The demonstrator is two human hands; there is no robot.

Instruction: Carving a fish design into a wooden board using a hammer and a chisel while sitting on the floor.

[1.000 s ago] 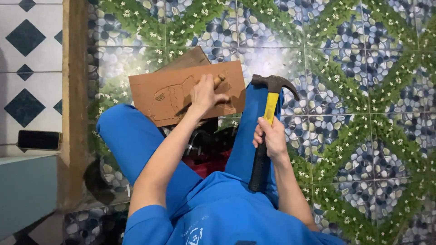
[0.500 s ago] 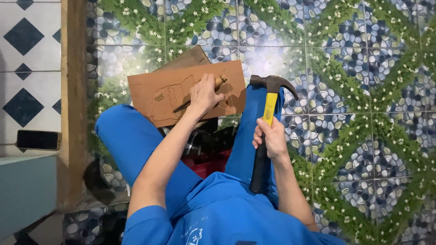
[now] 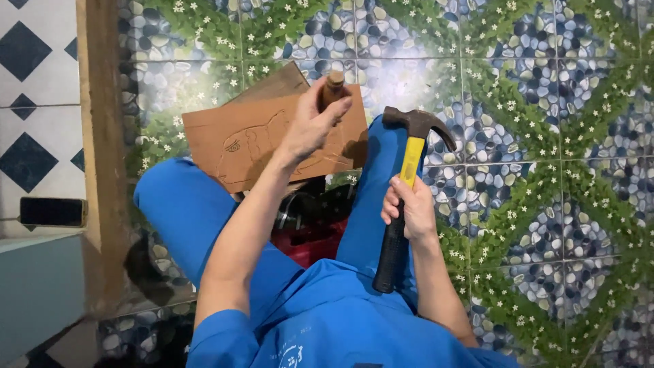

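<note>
Looking down from the head view at a flat brown wooden board [image 3: 272, 140], roughly rectangular, lying tilted across blue-trousered legs [image 3: 184, 211] with a faint line drawing scratched on its face and a second board corner peeking out behind its upper edge. Gripping a wooden-handled chisel [image 3: 332, 87] in the left hand [image 3: 310, 126], fingers wrapped tight around it, the rounded brown handle end sticking up out of the fist and the long axis running steeply down toward the board; blade hidden by the hand. Clasping a claw hammer [image 3: 403, 197] in the right hand [image 3: 409, 211], fingers closed round the shaft where yellow meets black rubber grip, long axis running near upright with a slight lean, dark metal head at the top just right of the board, butt end resting low against the blue shirt. Sitting on a glossy tiled floor [image 3: 545, 136] printed with blue pebbles and green leafy bands. Showing a small dark flat rectangular object [image 3: 51, 211] at the far left edge.
</note>
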